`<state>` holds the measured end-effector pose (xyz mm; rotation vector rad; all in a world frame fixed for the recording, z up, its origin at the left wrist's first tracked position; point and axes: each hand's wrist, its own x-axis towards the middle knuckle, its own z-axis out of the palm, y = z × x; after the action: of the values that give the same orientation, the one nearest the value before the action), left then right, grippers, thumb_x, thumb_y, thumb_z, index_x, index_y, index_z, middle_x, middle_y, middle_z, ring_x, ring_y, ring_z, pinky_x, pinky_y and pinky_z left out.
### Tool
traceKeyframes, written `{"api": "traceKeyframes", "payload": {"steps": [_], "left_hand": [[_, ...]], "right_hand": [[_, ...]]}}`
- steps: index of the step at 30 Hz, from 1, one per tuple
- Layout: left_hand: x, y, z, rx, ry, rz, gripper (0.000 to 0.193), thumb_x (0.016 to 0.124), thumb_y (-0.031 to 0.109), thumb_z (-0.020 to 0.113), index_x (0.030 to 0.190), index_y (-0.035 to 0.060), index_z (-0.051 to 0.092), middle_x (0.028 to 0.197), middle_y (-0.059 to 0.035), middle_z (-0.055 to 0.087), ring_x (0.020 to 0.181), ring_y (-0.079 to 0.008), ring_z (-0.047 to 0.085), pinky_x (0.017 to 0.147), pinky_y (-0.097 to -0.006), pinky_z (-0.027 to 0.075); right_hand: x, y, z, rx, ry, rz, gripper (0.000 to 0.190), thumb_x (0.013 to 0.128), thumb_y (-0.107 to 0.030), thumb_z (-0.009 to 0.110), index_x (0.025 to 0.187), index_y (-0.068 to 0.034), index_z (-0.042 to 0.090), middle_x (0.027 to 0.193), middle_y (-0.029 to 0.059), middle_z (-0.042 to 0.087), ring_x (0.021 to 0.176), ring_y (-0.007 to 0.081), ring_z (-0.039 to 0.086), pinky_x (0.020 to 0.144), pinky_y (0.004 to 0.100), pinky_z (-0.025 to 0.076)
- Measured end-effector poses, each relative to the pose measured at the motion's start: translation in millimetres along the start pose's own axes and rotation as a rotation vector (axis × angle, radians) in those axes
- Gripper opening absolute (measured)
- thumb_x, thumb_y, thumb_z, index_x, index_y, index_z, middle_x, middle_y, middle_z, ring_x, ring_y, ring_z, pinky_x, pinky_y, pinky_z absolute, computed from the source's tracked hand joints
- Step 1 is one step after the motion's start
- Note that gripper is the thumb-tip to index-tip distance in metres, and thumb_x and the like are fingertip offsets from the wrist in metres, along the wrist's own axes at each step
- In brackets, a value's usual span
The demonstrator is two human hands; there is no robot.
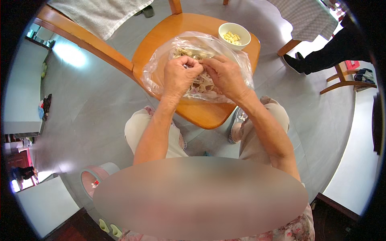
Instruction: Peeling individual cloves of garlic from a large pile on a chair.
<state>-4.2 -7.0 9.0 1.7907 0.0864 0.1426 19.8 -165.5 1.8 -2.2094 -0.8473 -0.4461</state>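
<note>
My left hand (182,75) and my right hand (224,75) meet over a clear plastic bag (153,72) spread on a wooden chair seat (208,116). Thumbs and forefingers pinch together at one spot, on what looks like a small garlic clove; the fingers cover most of it. Dry, papery garlic skins (200,84) fill the middle of the bag below both hands. Beyond my right hand, a white bowl (245,36) holds several pale yellow peeled garlic cloves (231,37) near the seat's far right edge.
The chair's back rail (87,45) runs off to the upper left, under a hanging pale cloth (102,15). A person's dark-trousered leg (328,54) is at the right, by a checked cloth (307,21). A pink-lined bin (90,179) stands at lower left on grey floor tiles (90,99).
</note>
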Motion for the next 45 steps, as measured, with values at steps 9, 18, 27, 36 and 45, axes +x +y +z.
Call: {"api": "traceKeyframes", "payload": {"steps": [9,18,27,36,45], "left_hand": [[1,-11,-4,-0.638,-0.124,-0.269,0.011,0.078,0.01,0.065,0.073,0.0023,0.06,0.062,-0.0002,0.054,0.05,-0.0041,0.044,0.041,-0.0157,0.032],[5,-14,-1,-0.646,-0.155,-0.321,0.01,0.076,0.01,0.063,0.07,0.0031,0.059,0.062,-0.0012,0.054,0.049,-0.0047,0.045,0.041,-0.0169,0.034],[-4,-1,-33,0.095,-0.034,-0.099,0.033,0.076,0.039,0.068,0.082,0.0069,0.072,0.072,-0.0029,0.068,0.063,-0.0078,0.06,0.057,-0.026,0.048],[6,-26,19,0.044,0.143,0.095,0.019,0.067,0.019,0.064,0.061,0.0009,0.063,0.06,-0.0166,0.06,0.053,-0.019,0.06,0.054,-0.035,0.046],[-1,-16,16,-0.092,0.251,0.119,0.022,0.062,0.022,0.069,0.061,-0.0003,0.066,0.06,-0.0164,0.063,0.055,-0.0213,0.062,0.055,-0.0327,0.049]], "right_hand": [[-3,-10,-6,0.446,-0.09,0.418,0.021,0.088,-0.016,0.058,0.105,-0.008,0.067,0.083,0.0106,0.067,0.072,0.0135,0.06,0.068,0.0274,0.048],[-2,2,-4,0.619,-0.045,0.457,0.023,0.091,-0.02,0.056,0.105,-0.004,0.066,0.081,0.0037,0.067,0.071,0.0055,0.056,0.065,0.023,0.047],[13,-20,10,0.25,-0.094,0.234,0.025,0.089,-0.019,0.053,0.105,-0.003,0.064,0.098,0.0171,0.065,0.091,0.0306,0.062,0.082,0.0369,0.047],[-1,-3,-16,-0.063,-0.162,0.146,0.024,0.093,-0.015,0.053,0.108,0.0,0.064,0.093,0.0098,0.067,0.085,0.0153,0.06,0.079,0.0287,0.047],[3,-5,-6,0.437,-0.152,0.4,0.027,0.095,-0.02,0.052,0.105,0.001,0.065,0.087,0.0008,0.063,0.076,0.0063,0.052,0.066,0.02,0.042]]}}
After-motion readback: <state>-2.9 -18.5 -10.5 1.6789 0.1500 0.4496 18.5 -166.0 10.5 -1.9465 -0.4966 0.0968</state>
